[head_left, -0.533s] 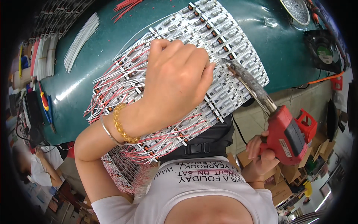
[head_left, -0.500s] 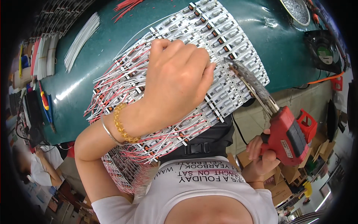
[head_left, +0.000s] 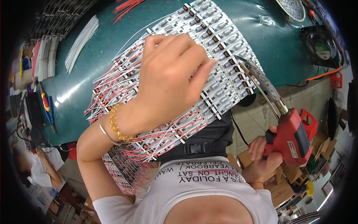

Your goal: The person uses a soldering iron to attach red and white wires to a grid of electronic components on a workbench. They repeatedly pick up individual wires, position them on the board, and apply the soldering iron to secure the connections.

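A large panel of small white circuit boards (head_left: pixel 227 31) lies on the green bench top, with its near part over my lap. Red and white wires (head_left: pixel 112 80) fan out from its left side. My left hand (head_left: pixel 169 72) is over the middle of the panel with its fingers curled and closed; they hide whatever they pinch. Wrapped round the handle of a red soldering gun (head_left: pixel 289 140), my right hand (head_left: pixel 263 151) is to the right of the panel. The gun's metal tip (head_left: pixel 238 59) is close to the boards at the panel's right side; contact cannot be made out.
White wires (head_left: pixel 82 43) and red wires (head_left: pixel 126 7) lie at the back of the bench. Coloured-handled tools (head_left: pixel 46 106) are at the left. A black fan (head_left: pixel 320 46) and a metal bowl (head_left: pixel 292 9) stand at the right. Another person (head_left: pixel 44 168) sits at left.
My left hand has shifted slightly left and turned a little. The soldering gun and its tip have moved slightly right, with my right hand still round the handle. The panel has shifted slightly.
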A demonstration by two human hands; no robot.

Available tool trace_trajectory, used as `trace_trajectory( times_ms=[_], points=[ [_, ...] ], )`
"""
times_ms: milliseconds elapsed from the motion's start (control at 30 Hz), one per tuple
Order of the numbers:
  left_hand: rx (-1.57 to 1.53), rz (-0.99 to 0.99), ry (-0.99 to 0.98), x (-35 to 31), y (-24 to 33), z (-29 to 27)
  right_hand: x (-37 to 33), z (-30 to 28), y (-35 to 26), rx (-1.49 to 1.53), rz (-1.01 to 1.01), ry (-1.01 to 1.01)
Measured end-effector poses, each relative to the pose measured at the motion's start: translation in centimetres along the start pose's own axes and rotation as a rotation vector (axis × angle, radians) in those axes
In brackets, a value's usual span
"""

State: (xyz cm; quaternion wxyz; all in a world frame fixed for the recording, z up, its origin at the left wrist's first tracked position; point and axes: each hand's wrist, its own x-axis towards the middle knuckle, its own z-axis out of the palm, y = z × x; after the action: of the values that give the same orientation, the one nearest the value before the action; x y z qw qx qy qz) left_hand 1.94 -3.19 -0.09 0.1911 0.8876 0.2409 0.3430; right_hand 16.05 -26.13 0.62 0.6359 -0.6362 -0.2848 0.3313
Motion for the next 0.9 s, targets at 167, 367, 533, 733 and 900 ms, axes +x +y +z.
trace_trajectory(
  times_ms=[167, 367, 533, 733, 900],
  points=[
    [-0.038, -0.055, -0.104, -0.4, 1.0, 0.4, -0.3, -0.2, -0.1, -0.031, 0.027, -0.04],
    [0.017, -0.017, -0.095, -0.7, 0.9, 0.7, -0.6, -0.3, 0.2, -0.048, 0.036, -0.038],
    [0.043, 0.006, -0.103, -0.8, 0.9, 0.9, -0.7, 0.1, -0.1, -0.069, 0.046, -0.009],
    [0.054, 0.021, -0.08, -0.8, 0.7, 1.0, -0.4, 0.4, -0.4, -0.025, 0.048, 0.023],
    [0.031, 0.01, -0.096, -0.7, 0.8, 1.0, -0.6, 0.4, -0.2, -0.043, 0.03, 0.062]
  ],
)
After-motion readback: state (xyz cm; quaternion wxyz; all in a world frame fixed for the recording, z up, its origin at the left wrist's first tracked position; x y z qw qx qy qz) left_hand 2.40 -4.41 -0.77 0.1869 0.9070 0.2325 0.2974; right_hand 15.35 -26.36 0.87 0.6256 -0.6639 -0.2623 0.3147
